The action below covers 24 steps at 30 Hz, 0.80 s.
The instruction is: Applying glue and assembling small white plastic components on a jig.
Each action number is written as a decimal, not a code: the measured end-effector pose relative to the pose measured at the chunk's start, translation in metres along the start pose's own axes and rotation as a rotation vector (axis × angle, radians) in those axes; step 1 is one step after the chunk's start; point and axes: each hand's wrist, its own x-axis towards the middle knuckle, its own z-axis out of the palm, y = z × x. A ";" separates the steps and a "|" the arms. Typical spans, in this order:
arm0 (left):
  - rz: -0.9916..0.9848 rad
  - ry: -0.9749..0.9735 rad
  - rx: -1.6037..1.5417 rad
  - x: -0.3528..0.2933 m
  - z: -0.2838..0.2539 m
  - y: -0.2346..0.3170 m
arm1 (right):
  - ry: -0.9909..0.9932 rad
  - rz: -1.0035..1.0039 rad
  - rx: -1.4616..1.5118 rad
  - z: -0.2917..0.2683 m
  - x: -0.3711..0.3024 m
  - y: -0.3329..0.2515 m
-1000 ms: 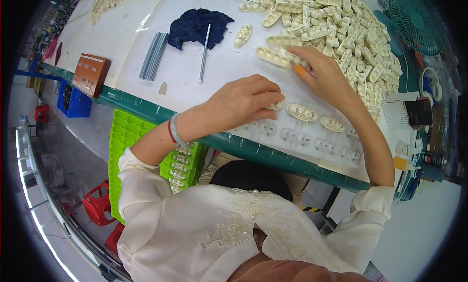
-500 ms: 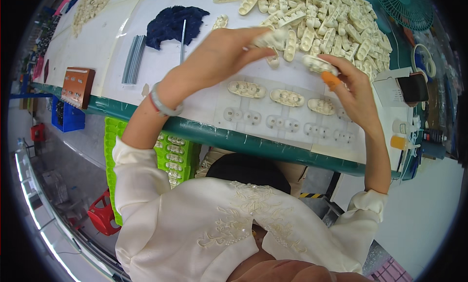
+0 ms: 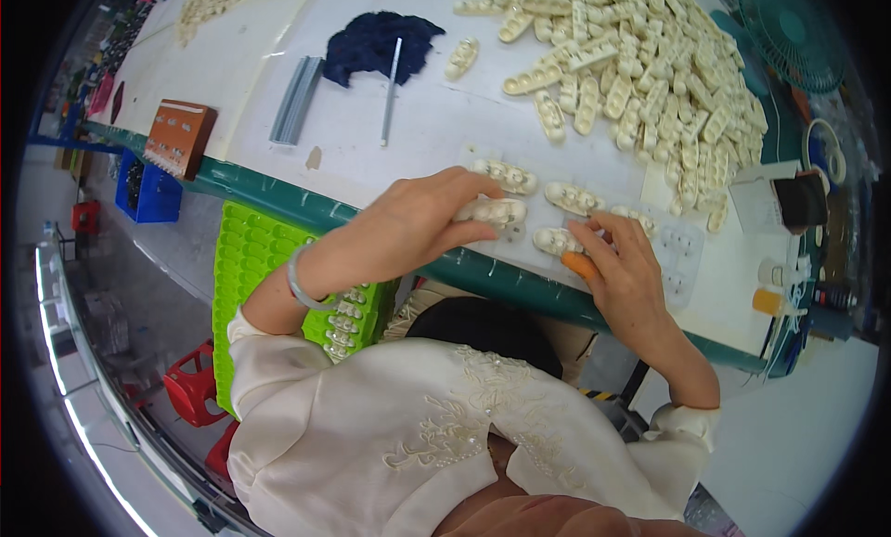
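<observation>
My left hand (image 3: 422,219) grips a cream oval plastic piece (image 3: 499,212) between thumb and fingers, low over the near row of a clear plastic template (image 3: 682,263). Close by on the right, my right hand (image 3: 629,266) has its fingertips on a second cream oval piece (image 3: 551,241) at that same row. An orange finger cot (image 3: 581,265) covers one fingertip of this hand. Behind the hands, the template's far row bears cream pieces, among them one at the left (image 3: 506,175) and another at the middle (image 3: 574,198). My right fingers partly hide a third.
A big heap of cream pieces (image 3: 640,82) covers the back right. Dark blue putty-like material (image 3: 376,47), a metal rod (image 3: 392,96) and grey strips (image 3: 297,101) lie at the back left. A brown block (image 3: 180,138) stands left; a green tray (image 3: 264,249) sits below the table edge.
Both hands have come down from beside the heap to the template's near row, each with a cream piece. The view has shifted slightly.
</observation>
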 end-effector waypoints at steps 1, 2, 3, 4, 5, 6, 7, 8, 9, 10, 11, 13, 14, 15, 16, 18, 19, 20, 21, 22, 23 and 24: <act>0.087 0.105 0.144 -0.001 0.007 -0.007 | -0.007 0.024 0.006 0.000 -0.001 0.000; 0.178 0.201 0.285 -0.001 0.013 -0.010 | -0.004 0.009 0.000 -0.001 -0.002 -0.001; 0.170 0.229 0.343 -0.003 0.015 -0.008 | 0.008 0.008 0.010 -0.002 -0.004 -0.002; 0.174 0.244 0.348 -0.006 0.017 -0.006 | 0.020 0.007 0.020 -0.004 -0.006 -0.003; 0.172 0.226 0.375 -0.007 0.017 -0.005 | 0.022 0.026 0.034 -0.006 -0.006 -0.003; 0.168 0.207 0.402 -0.008 0.016 -0.004 | 0.031 0.015 0.026 -0.009 -0.005 -0.002; 0.182 0.184 0.375 -0.007 0.015 -0.006 | 0.030 0.018 0.043 -0.013 -0.004 0.000; 0.188 0.193 0.382 -0.006 0.014 -0.009 | 0.028 0.021 0.061 -0.016 -0.001 0.000; 0.202 0.179 0.309 -0.004 0.014 -0.013 | 0.032 0.015 0.057 -0.018 0.004 0.002; 0.214 0.162 0.234 -0.002 0.013 -0.016 | 0.019 0.021 0.082 -0.019 0.010 0.004; 0.224 0.165 0.174 -0.001 0.012 -0.014 | -0.003 0.043 0.107 -0.021 0.011 0.004; 0.217 0.161 0.197 0.000 0.001 -0.009 | -0.009 0.074 0.128 -0.022 0.017 0.009; 0.204 0.166 0.234 -0.002 -0.001 -0.006 | -0.008 0.090 0.156 -0.022 0.019 0.009; 0.226 0.166 0.256 -0.003 0.001 -0.008 | -0.010 0.099 0.177 -0.023 0.021 0.010; 0.214 0.154 0.239 -0.007 0.007 -0.008 | -0.026 0.115 0.184 -0.023 0.020 0.010; 0.352 0.203 0.341 -0.006 0.013 -0.011 | -0.042 0.146 0.201 -0.022 0.024 0.014; 0.352 0.200 0.337 -0.007 0.014 -0.012 | -0.057 0.153 0.197 -0.022 0.024 0.015; 0.319 0.219 0.378 -0.006 0.015 -0.013 | -0.053 0.150 0.193 -0.022 0.025 0.016; 0.288 0.241 0.421 -0.005 0.015 -0.014 | -0.063 0.157 0.205 -0.022 0.026 0.016; 0.298 0.251 0.429 -0.006 0.016 -0.014 | -0.070 0.160 0.216 -0.023 0.027 0.016; 0.321 0.244 0.434 -0.006 0.017 -0.015 | -0.055 0.149 0.204 -0.025 0.026 0.014; 0.345 0.240 0.443 -0.006 0.017 -0.015 | -0.062 0.178 0.222 -0.027 0.026 0.012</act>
